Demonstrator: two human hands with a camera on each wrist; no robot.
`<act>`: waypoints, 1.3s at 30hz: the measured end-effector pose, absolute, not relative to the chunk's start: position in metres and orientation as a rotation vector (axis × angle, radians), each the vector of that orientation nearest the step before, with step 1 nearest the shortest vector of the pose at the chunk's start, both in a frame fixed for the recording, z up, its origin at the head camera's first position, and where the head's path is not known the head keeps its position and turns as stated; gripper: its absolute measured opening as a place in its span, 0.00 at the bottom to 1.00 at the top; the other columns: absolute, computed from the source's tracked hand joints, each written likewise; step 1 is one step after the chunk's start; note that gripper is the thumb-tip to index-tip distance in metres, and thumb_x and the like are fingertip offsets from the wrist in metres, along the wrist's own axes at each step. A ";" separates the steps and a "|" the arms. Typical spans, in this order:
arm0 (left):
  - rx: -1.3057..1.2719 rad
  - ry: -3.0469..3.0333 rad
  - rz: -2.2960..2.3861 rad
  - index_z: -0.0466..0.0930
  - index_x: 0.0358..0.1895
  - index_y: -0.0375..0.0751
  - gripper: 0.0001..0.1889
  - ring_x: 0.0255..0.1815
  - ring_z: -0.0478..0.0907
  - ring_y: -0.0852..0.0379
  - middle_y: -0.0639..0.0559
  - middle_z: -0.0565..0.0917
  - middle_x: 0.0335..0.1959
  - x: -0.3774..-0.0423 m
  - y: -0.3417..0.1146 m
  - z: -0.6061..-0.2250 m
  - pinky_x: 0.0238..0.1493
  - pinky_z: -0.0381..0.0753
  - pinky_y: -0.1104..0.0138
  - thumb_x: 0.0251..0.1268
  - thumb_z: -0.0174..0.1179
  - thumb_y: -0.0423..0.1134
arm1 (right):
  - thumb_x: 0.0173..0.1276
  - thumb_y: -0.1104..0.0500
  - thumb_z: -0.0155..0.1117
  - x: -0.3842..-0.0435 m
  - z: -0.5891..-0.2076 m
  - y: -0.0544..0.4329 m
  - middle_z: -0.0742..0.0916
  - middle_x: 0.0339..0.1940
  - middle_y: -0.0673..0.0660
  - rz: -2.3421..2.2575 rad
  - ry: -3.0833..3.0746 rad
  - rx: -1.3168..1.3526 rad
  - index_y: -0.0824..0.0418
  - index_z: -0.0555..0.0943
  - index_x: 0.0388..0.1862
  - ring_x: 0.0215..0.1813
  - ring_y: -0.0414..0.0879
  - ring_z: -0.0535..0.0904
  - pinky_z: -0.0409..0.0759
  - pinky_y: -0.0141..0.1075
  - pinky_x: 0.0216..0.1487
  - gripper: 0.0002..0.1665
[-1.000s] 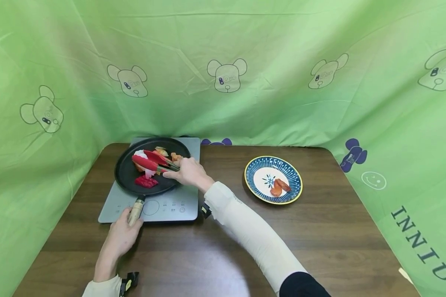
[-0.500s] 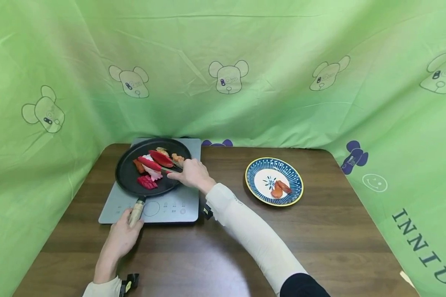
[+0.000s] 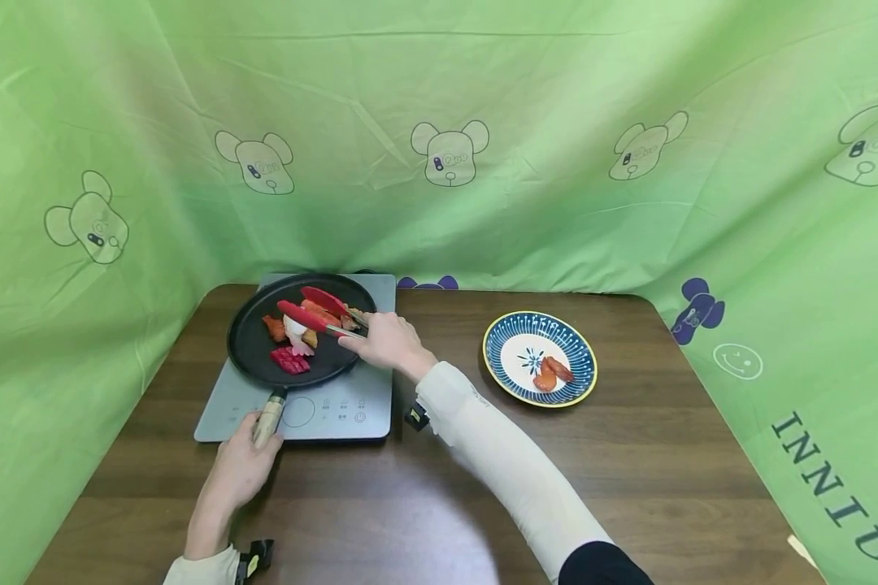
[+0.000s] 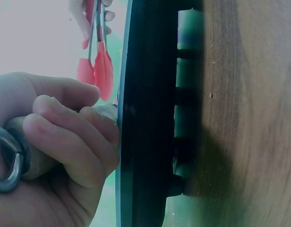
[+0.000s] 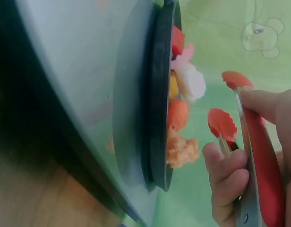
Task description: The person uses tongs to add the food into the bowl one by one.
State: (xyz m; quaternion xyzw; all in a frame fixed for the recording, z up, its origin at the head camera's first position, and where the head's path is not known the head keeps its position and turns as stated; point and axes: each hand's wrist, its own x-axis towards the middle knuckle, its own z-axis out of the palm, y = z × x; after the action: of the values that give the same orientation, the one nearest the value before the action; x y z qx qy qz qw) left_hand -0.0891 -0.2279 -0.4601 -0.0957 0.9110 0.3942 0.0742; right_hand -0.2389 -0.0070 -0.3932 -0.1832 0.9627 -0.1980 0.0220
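My left hand (image 3: 243, 461) grips the pale wooden handle (image 3: 268, 418) of a round black frying pan (image 3: 251, 357). A metal ring (image 4: 14, 170) hangs at the handle's end in the left wrist view. My right hand (image 3: 389, 343) holds red-tipped tongs (image 3: 303, 315) above the pan's right half. Their two tips stand apart with no food between them in the right wrist view. In the pan lie a dark red piece (image 3: 290, 361), a white-and-pink piece (image 3: 296, 335), an orange-brown piece (image 3: 274, 328) and a crumbly golden piece (image 5: 181, 150). The tongs partly cover the rest.
The pan sits on a grey induction cooker (image 3: 322, 410) with touch controls at its front. To the right, a blue-patterned plate (image 3: 503, 374) bears a few orange-brown pieces (image 3: 549, 375). A green printed curtain (image 3: 527, 236) surrounds the brown wooden table (image 3: 439, 487).
My right hand has shifted slightly right, drawing the tongs off the white-and-pink piece towards the pan's right side. More of the food at the left now shows. My left hand stays on the handle.
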 end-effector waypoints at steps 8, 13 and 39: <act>-0.294 2.726 1.184 0.53 0.68 0.32 0.30 0.26 0.68 0.50 0.34 0.72 0.40 -0.089 -0.228 -0.461 0.23 0.68 0.61 0.69 0.48 0.44 | 0.63 0.33 0.55 -0.240 -0.388 0.015 0.78 0.25 0.52 -0.661 2.954 -0.601 0.59 0.78 0.46 0.26 0.45 0.73 0.69 0.38 0.23 0.32; -0.297 2.734 1.177 0.54 0.67 0.33 0.29 0.26 0.69 0.50 0.35 0.73 0.39 -0.089 -0.228 -0.461 0.23 0.68 0.61 0.68 0.49 0.43 | 0.62 0.32 0.56 -0.239 -0.385 0.033 0.74 0.21 0.51 -0.677 2.950 -0.611 0.59 0.77 0.43 0.23 0.44 0.71 0.67 0.37 0.21 0.31; -0.292 2.726 1.182 0.51 0.68 0.31 0.31 0.28 0.69 0.49 0.32 0.72 0.42 -0.090 -0.227 -0.460 0.24 0.68 0.61 0.70 0.49 0.44 | 0.59 0.31 0.59 -0.215 -0.382 0.110 0.77 0.22 0.51 -0.812 2.973 -0.565 0.57 0.72 0.40 0.22 0.43 0.71 0.69 0.38 0.25 0.31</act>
State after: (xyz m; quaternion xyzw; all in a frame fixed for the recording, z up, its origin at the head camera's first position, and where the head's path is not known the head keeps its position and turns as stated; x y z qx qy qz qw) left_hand -0.0901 -0.2273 -0.4599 -0.0975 0.9103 0.3946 0.0778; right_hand -0.2152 0.1098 -0.3820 -0.1803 0.9488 -0.2593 0.0042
